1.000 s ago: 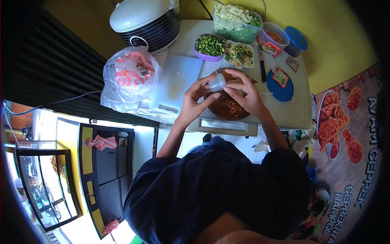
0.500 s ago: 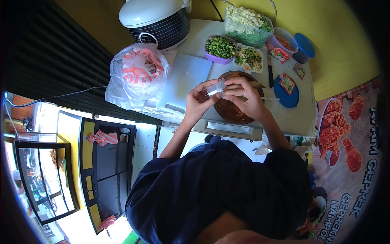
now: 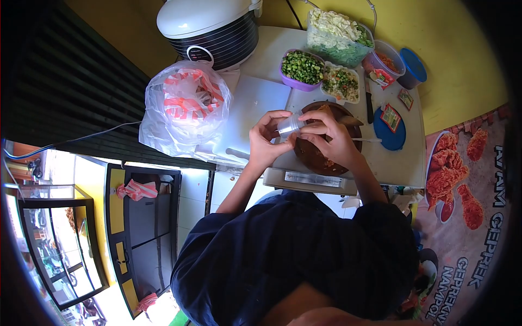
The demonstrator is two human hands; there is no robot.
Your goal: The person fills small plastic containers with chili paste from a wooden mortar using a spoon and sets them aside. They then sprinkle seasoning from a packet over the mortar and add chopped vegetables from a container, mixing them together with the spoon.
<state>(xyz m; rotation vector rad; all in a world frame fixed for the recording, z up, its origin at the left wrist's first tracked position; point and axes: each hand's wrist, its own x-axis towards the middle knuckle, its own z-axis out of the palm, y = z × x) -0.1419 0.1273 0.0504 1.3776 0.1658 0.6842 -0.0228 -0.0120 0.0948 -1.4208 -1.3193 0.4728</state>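
Note:
Between my hands, over the brown mortar, is a small clear plastic container with ridges toward its right end. My left hand wraps its fingers and thumb around the left end. The fingers of my right hand close on the ridged right end. Inside the mortar are orange-red bits, partly hidden by my hands, and a wooden pestle leans at its right rim. A white handle sticks out beside my right wrist. I cannot make out what the container holds.
Behind the mortar stand a purple tub of chopped greens, a white tray of chopped vegetables and a cabbage container. A knife and blue lid lie right. Left are a cutting board, plastic bag and rice cooker.
The view has shifted slightly, so the table items sit a little farther right. Both hands still hold the container, which is turned a little in my fingers.

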